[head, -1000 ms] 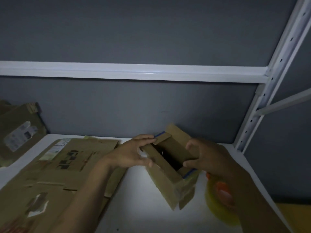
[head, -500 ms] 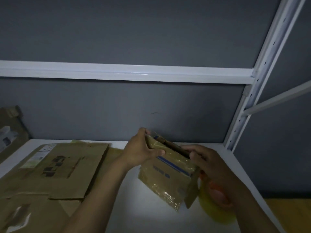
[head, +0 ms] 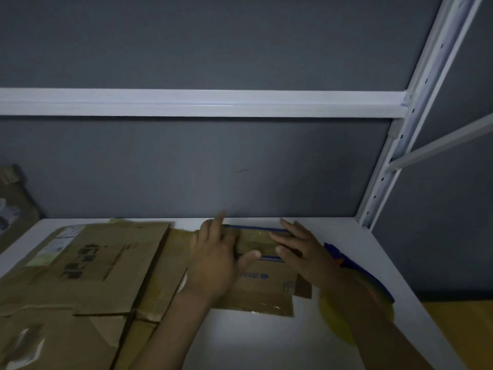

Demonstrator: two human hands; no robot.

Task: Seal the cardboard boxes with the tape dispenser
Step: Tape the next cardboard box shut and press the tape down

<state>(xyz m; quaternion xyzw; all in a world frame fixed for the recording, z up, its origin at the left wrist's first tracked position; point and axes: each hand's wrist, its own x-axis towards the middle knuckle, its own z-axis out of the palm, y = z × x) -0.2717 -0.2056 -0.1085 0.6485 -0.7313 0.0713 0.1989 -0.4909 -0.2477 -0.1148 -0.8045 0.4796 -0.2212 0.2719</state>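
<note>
One box (head: pixel 262 289) lies flat, long axis left-right.

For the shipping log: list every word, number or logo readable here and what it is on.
None can be read.
Blue print on the small cardboard box: blurred.
Large dark characters on the flattened cardboard: blurred.
Print on its white label: too small.

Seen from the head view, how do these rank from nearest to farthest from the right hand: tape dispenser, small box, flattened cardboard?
1. small box: under the right hand, touched by it.
2. tape dispenser: just right of the wrist.
3. flattened cardboard: far left, beyond the left hand.
</note>
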